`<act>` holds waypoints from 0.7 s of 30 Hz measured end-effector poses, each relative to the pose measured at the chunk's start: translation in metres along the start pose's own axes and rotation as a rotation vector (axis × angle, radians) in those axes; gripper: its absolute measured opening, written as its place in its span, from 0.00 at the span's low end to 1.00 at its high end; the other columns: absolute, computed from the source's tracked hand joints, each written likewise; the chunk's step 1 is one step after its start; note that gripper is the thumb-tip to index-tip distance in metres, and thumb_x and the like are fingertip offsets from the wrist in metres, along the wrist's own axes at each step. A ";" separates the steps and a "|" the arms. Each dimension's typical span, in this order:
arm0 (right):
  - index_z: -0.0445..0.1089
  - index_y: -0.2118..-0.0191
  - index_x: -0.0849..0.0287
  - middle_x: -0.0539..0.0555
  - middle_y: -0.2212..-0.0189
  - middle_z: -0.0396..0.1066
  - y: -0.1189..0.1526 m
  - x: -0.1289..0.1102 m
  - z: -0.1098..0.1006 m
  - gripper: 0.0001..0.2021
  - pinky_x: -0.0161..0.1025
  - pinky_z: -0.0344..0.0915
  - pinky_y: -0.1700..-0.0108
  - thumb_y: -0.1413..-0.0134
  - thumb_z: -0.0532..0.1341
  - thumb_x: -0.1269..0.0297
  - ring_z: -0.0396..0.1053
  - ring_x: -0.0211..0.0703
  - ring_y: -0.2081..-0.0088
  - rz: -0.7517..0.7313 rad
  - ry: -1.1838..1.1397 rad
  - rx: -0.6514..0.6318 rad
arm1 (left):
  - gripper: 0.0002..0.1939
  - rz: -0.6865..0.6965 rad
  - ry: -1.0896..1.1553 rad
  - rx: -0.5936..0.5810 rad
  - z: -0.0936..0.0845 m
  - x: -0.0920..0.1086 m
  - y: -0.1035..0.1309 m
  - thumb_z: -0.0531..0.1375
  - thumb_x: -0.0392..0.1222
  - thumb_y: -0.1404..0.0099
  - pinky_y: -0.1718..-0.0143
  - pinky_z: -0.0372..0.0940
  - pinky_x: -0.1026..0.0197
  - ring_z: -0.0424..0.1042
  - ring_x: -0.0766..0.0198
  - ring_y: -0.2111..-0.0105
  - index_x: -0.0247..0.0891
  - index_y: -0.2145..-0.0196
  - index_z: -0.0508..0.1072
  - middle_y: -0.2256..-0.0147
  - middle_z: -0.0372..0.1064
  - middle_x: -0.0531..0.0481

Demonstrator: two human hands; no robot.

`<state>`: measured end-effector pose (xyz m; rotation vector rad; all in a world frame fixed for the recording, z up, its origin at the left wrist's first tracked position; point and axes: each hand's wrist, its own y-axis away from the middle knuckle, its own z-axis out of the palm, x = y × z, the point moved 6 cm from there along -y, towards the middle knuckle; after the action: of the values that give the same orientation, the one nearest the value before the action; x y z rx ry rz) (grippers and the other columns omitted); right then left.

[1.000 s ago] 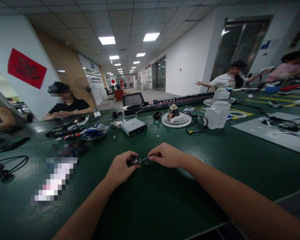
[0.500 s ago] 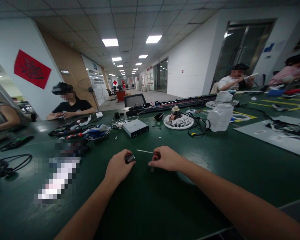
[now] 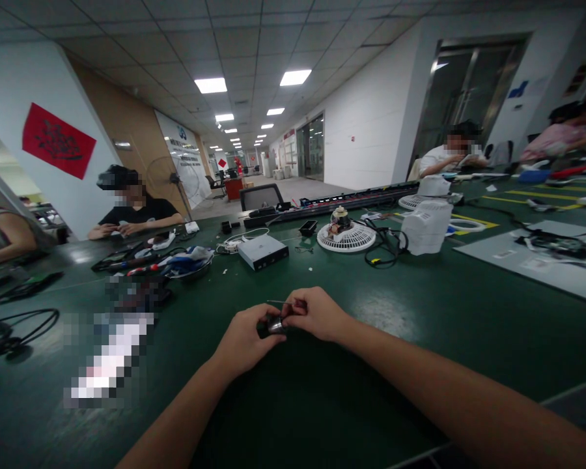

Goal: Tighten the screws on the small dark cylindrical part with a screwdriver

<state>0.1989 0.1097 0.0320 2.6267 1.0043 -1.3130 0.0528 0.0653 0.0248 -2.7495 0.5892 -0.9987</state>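
My left hand (image 3: 247,339) is closed around a small shiny metal cylinder (image 3: 275,324), held between thumb and fingers. Close against it, my right hand (image 3: 315,314) grips a thin pointed metal rod (image 3: 277,301), which sticks out leftward above the cylinder. The thumb and fingertips of my right hand meet the cylinder's right end. Whether a small part sits between them there is hidden. Both hands are over the green tabletop (image 3: 293,404).
Beyond my hands lie a silver disc drive (image 3: 262,251), a small black tray (image 3: 308,227), a white fan grille with a motor (image 3: 346,236) and a white plastic housing (image 3: 426,227). Cables (image 3: 22,332) lie at the left. Co-workers (image 3: 131,208) sit across the table.
My hands have come together: the metal cylinder in my left hand moved right to meet the right fingertips. The small piece seen below my right fingers is no longer visible. The view shifted slightly.
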 end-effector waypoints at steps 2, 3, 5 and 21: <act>0.73 0.71 0.61 0.43 0.79 0.60 0.000 -0.002 -0.001 0.06 0.32 0.53 0.72 0.56 0.70 0.70 0.57 0.33 0.76 -0.023 0.042 0.034 | 0.18 0.019 0.011 0.025 -0.001 0.001 0.001 0.68 0.40 0.45 0.55 0.68 0.55 0.74 0.57 0.58 0.43 0.55 0.75 0.58 0.76 0.49; 0.72 0.73 0.62 0.44 0.78 0.61 -0.001 -0.002 -0.002 0.07 0.33 0.52 0.73 0.57 0.71 0.69 0.57 0.33 0.76 -0.027 0.064 0.052 | 0.18 0.024 0.015 0.036 -0.001 0.001 0.001 0.68 0.39 0.45 0.54 0.68 0.55 0.74 0.57 0.58 0.42 0.55 0.75 0.58 0.76 0.49; 0.70 0.74 0.61 0.43 0.78 0.60 -0.002 0.002 -0.002 0.10 0.33 0.51 0.73 0.58 0.72 0.66 0.57 0.33 0.76 -0.005 0.064 0.055 | 0.17 0.025 0.023 0.038 -0.003 0.001 0.002 0.67 0.37 0.45 0.55 0.68 0.55 0.74 0.57 0.58 0.42 0.56 0.76 0.59 0.76 0.49; 0.68 0.75 0.61 0.41 0.82 0.56 -0.001 0.016 0.013 0.12 0.32 0.50 0.77 0.60 0.72 0.63 0.55 0.32 0.78 0.132 -0.118 -0.099 | 0.15 0.057 0.030 -0.033 -0.002 0.014 0.006 0.68 0.32 0.46 0.57 0.66 0.58 0.74 0.60 0.60 0.41 0.60 0.75 0.61 0.75 0.52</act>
<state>0.1958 0.1152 0.0127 2.4640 0.8413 -1.3347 0.0593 0.0545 0.0333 -2.7338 0.6913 -1.0280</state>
